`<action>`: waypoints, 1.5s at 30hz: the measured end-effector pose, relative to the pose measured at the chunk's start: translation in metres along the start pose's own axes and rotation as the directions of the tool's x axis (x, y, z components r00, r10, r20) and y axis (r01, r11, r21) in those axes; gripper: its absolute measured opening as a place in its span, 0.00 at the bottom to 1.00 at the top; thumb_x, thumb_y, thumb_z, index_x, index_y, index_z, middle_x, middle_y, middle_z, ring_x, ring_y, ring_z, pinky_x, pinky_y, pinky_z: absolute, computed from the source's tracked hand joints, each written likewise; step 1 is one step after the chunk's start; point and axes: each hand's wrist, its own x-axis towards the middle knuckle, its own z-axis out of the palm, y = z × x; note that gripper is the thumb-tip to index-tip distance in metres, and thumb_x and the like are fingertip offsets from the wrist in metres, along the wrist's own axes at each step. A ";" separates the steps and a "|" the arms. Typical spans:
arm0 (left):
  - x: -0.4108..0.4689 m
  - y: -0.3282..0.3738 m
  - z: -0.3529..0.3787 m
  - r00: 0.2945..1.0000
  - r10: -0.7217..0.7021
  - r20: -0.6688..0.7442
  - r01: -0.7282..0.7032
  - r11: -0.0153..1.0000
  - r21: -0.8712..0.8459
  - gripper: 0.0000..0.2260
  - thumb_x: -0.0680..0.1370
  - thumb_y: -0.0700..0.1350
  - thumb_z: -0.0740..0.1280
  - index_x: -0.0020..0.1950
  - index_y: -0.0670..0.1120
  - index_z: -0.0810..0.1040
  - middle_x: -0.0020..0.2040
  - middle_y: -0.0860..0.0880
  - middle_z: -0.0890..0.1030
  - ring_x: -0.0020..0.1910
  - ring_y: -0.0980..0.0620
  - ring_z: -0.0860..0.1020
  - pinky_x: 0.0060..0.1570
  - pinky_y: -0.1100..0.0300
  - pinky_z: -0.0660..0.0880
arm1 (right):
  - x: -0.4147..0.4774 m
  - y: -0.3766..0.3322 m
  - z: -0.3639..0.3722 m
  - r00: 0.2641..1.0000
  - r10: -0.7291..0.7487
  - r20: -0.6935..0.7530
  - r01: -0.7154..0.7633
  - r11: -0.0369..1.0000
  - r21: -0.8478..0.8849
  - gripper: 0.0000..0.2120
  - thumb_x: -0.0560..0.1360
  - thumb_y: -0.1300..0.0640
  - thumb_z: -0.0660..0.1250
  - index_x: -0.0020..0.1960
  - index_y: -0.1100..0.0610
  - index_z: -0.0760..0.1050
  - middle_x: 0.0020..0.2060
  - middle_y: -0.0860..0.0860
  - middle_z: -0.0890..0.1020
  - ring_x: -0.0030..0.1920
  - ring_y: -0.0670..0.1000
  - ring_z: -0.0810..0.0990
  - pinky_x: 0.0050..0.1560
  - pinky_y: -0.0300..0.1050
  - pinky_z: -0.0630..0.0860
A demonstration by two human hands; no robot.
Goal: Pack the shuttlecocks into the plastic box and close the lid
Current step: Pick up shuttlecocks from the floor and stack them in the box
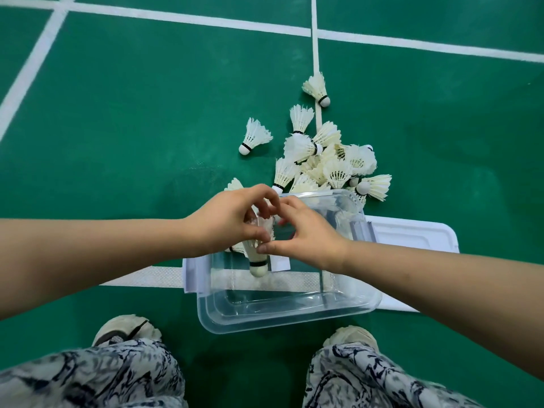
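Observation:
A clear plastic box stands open on the green court floor in front of me. Its white lid lies flat on the floor to the right, behind the box. Over the box's far left corner my left hand and my right hand meet around a white feather shuttlecock, cork end down. Both hands have fingers on its feathers. A pile of several shuttlecocks lies just beyond the box. One shuttlecock lies apart to the left, another farther back.
White court lines cross the green floor, one running under the box. My two shoes and patterned trouser legs are at the bottom, on either side of the box's near edge.

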 end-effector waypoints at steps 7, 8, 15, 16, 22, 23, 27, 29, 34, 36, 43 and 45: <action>-0.003 0.000 -0.001 0.998 -0.049 0.036 0.051 0.998 -0.048 0.18 0.67 0.43 0.74 0.41 0.62 0.69 0.32 0.55 0.79 0.32 0.61 0.72 0.38 0.65 0.70 | -0.003 0.006 -0.001 0.997 -0.069 -0.047 0.064 0.994 -0.093 0.20 0.69 0.44 0.71 0.59 0.49 0.77 0.58 0.45 0.71 0.56 0.46 0.73 0.54 0.50 0.75; -0.002 0.000 -0.002 0.998 -0.055 0.028 0.057 0.995 -0.075 0.17 0.67 0.43 0.74 0.41 0.61 0.69 0.31 0.55 0.79 0.31 0.61 0.72 0.38 0.66 0.70 | -0.004 0.006 0.000 0.995 -0.071 -0.063 0.066 0.994 -0.086 0.20 0.69 0.44 0.71 0.59 0.49 0.77 0.57 0.45 0.71 0.55 0.46 0.74 0.54 0.50 0.75; -0.003 -0.001 0.001 0.996 -0.039 0.080 0.037 0.999 0.017 0.14 0.69 0.46 0.73 0.43 0.58 0.68 0.39 0.56 0.79 0.43 0.54 0.76 0.47 0.60 0.71 | -0.007 0.012 0.000 0.986 -0.092 -0.136 0.086 0.995 -0.051 0.10 0.68 0.48 0.73 0.42 0.55 0.82 0.43 0.47 0.73 0.48 0.50 0.74 0.48 0.45 0.72; -0.003 -0.003 0.001 0.997 -0.033 0.074 0.029 0.998 0.048 0.14 0.69 0.46 0.73 0.46 0.58 0.69 0.43 0.57 0.78 0.47 0.54 0.76 0.50 0.59 0.71 | -0.007 0.014 -0.001 0.987 -0.090 -0.136 0.082 0.995 -0.061 0.09 0.68 0.49 0.73 0.41 0.55 0.82 0.40 0.46 0.72 0.48 0.50 0.73 0.48 0.44 0.71; 0.000 -0.021 -0.002 0.989 -0.121 0.088 0.111 0.988 0.107 0.22 0.70 0.46 0.72 0.62 0.53 0.69 0.60 0.54 0.75 0.59 0.58 0.71 0.59 0.60 0.69 | -0.007 0.031 -0.021 0.962 0.111 -0.250 -0.135 0.988 -0.079 0.15 0.73 0.53 0.66 0.30 0.52 0.68 0.28 0.46 0.72 0.34 0.49 0.71 0.35 0.43 0.66; -0.001 -0.024 -0.001 0.987 -0.132 0.091 0.122 0.987 0.108 0.22 0.70 0.47 0.72 0.62 0.53 0.69 0.61 0.54 0.75 0.60 0.57 0.72 0.59 0.61 0.69 | -0.006 0.035 -0.024 0.950 0.156 -0.269 -0.190 0.976 -0.105 0.15 0.74 0.52 0.64 0.29 0.51 0.68 0.27 0.46 0.72 0.34 0.50 0.72 0.35 0.43 0.67; -0.001 -0.027 0.002 0.979 -0.169 0.110 0.161 0.984 0.082 0.21 0.70 0.46 0.72 0.60 0.53 0.70 0.60 0.52 0.75 0.57 0.55 0.75 0.57 0.60 0.72 | 0.000 0.043 -0.022 0.946 0.233 -0.224 -0.296 0.905 -0.307 0.14 0.75 0.52 0.60 0.31 0.52 0.71 0.30 0.49 0.77 0.40 0.55 0.76 0.35 0.44 0.68; -0.001 -0.026 0.001 0.976 -0.184 0.112 0.182 0.983 0.028 0.19 0.70 0.45 0.72 0.57 0.55 0.69 0.58 0.53 0.74 0.55 0.54 0.77 0.56 0.60 0.73 | 0.006 0.045 -0.015 0.951 0.257 -0.171 -0.301 0.897 -0.325 0.14 0.76 0.54 0.58 0.34 0.54 0.74 0.35 0.54 0.81 0.41 0.56 0.77 0.35 0.44 0.68; -0.001 -0.026 -0.002 0.977 -0.183 0.110 0.183 0.983 0.016 0.18 0.71 0.44 0.71 0.53 0.58 0.67 0.56 0.54 0.73 0.54 0.55 0.77 0.56 0.59 0.74 | 0.023 0.044 -0.005 0.935 0.338 -0.109 -0.355 0.866 -0.352 0.15 0.76 0.53 0.58 0.37 0.56 0.77 0.39 0.55 0.81 0.42 0.56 0.78 0.32 0.41 0.67; -0.001 -0.028 -0.003 0.976 -0.186 0.115 0.183 0.982 0.033 0.18 0.71 0.44 0.71 0.54 0.57 0.67 0.56 0.54 0.73 0.54 0.55 0.77 0.57 0.58 0.74 | 0.029 0.044 -0.003 0.925 0.369 -0.090 -0.378 0.863 -0.335 0.14 0.76 0.53 0.59 0.43 0.56 0.81 0.42 0.55 0.82 0.44 0.56 0.79 0.32 0.39 0.68; -0.001 -0.031 -0.007 0.974 -0.192 0.120 0.187 0.981 0.048 0.19 0.72 0.43 0.70 0.59 0.52 0.68 0.55 0.54 0.74 0.54 0.54 0.77 0.59 0.56 0.74 | 0.041 0.045 0.012 0.875 0.471 0.114 -0.456 0.880 -0.134 0.10 0.78 0.58 0.61 0.51 0.60 0.80 0.37 0.52 0.79 0.34 0.49 0.77 0.45 0.45 0.78; -0.001 -0.032 -0.008 0.976 -0.185 0.115 0.181 0.982 0.046 0.17 0.72 0.42 0.70 0.57 0.54 0.68 0.54 0.54 0.74 0.53 0.54 0.78 0.58 0.57 0.74 | 0.044 0.046 0.016 0.855 0.494 0.156 -0.481 0.869 -0.117 0.11 0.77 0.61 0.60 0.55 0.63 0.78 0.41 0.54 0.78 0.39 0.51 0.76 0.44 0.43 0.77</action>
